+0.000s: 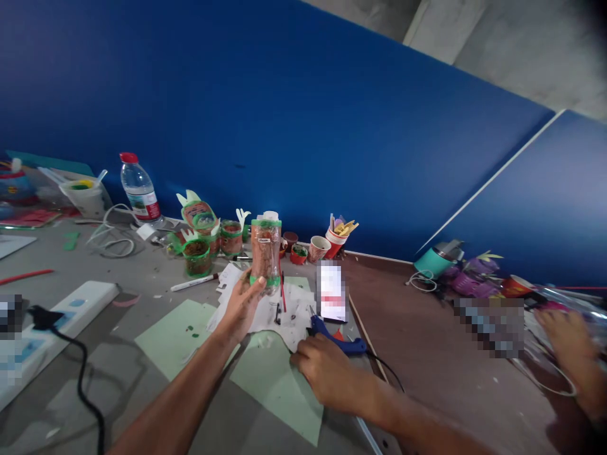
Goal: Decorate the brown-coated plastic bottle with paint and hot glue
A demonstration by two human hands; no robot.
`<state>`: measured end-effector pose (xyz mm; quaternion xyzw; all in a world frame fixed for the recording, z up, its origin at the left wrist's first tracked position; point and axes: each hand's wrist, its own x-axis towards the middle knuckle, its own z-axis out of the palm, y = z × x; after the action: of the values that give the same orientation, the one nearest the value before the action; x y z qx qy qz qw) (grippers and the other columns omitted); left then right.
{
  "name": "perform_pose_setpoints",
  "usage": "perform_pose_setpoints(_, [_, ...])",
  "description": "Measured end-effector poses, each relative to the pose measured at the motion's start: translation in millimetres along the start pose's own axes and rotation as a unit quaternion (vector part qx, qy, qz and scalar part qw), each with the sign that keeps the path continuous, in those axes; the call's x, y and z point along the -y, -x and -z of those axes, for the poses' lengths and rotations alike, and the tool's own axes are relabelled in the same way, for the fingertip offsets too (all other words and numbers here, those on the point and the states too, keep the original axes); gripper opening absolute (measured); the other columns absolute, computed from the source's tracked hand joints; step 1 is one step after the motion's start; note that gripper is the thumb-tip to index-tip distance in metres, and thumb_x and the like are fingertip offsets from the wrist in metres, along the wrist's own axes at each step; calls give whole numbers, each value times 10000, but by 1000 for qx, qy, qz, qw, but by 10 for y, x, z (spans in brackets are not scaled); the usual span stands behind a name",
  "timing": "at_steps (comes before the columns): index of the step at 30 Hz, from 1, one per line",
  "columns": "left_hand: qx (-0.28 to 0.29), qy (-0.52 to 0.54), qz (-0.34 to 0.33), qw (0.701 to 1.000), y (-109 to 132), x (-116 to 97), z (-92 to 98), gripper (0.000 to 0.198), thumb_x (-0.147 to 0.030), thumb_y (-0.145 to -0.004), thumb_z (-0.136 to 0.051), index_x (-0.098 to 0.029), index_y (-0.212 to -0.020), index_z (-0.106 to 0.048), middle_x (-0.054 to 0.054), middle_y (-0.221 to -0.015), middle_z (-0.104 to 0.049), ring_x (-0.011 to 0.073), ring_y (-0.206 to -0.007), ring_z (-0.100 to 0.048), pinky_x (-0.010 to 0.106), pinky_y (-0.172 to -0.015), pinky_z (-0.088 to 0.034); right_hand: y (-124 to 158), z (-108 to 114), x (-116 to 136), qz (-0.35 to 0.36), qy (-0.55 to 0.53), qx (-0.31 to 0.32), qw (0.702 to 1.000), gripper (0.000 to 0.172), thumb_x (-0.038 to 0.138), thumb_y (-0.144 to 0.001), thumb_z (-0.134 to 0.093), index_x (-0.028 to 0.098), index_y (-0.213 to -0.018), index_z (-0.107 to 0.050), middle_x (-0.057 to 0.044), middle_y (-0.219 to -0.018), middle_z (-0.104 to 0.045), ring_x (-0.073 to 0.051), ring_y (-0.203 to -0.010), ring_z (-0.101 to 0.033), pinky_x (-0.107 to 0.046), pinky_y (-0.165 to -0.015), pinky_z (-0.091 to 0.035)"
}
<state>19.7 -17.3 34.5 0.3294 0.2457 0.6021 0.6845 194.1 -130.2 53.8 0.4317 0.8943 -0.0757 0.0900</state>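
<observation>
My left hand (243, 303) is closed around the lower part of a cut plastic bottle (266, 249), brownish with green bands at its top and bottom. It stands upright above a torn white paper (284, 319). My right hand (325, 366) has its fingers curled down at the edge of that paper, right against a blue glue gun (346, 343); what its fingers hold, if anything, is hidden. Pale green sheets (279, 379) lie beneath both forearms. A phone with a lit screen (332, 291) lies behind the glue gun.
Several small green-rimmed pots (196, 256), a water bottle (140, 189) and paper cups (319, 248) stand along the blue wall. A white marker (194, 282) lies at left, near a power strip (80, 309). Another person's hand (569, 335) is at far right.
</observation>
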Motion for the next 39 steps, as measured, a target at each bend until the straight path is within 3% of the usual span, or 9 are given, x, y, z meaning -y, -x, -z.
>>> perform_pose_setpoints(7, [8,-12,-3,1000,15,-18,-13,553,-389,-680,-791,-224,-1179,-618,80,-1100,-711,237,-974,-651,354,-843,-463,-90,-72,36,-71,17,-10,997,247,93,-827,-504,123,-1031,-639,-120,-989,-643,-231,-905,-593,-356,-809,-395])
perform_pose_setpoints(13, [12,-17,-6,1000,25,-43,-45,584,-405,-665,-796,-213,-1185,-612,91,-1108,-705,251,-1002,-643,374,-872,-463,-74,-130,138,-93,60,-8,994,555,49,-779,-542,97,-1329,-491,-164,-1085,-617,-279,-960,-597,-399,-844,-398])
perform_pose_setpoints(16, [10,-22,-8,1000,26,-37,-38,569,-410,-683,-784,-208,-1186,-610,93,-1099,-707,246,-995,-644,365,-860,-466,-49,-116,154,-96,58,-9,994,478,55,-815,-521,123,-1288,-531,-158,-1076,-618,-284,-987,-590,-400,-853,-390])
perform_pose_setpoints(21, [14,-29,-11,999,26,-10,0,538,-406,-707,-770,-213,-1184,-611,94,-1136,-696,236,-999,-641,347,-847,-466,-62,-76,159,-80,9,18,997,239,66,-823,-500,124,-979,-670,-135,-1038,-637,-261,-966,-603,-358,-836,-397])
perform_pose_setpoints(33, [2,-16,-3,1000,11,11,24,520,-399,-679,-795,-198,-1127,-624,81,-1035,-708,216,-907,-646,338,-806,-468,-167,-16,180,-104,12,53,993,266,61,-703,-609,83,-952,-702,-164,-1012,-693,-246,-855,-687,-271,-695,-481])
perform_pose_setpoints(39, [9,-3,-9,1000,0,17,8,515,-372,-688,-789,-198,-1140,-612,85,-1075,-704,219,-922,-648,328,-797,-467,-96,47,42,-128,-31,-3,991,243,69,-859,-472,138,-922,-697,-101,-988,-695,-199,-851,-685,-255,-695,-467])
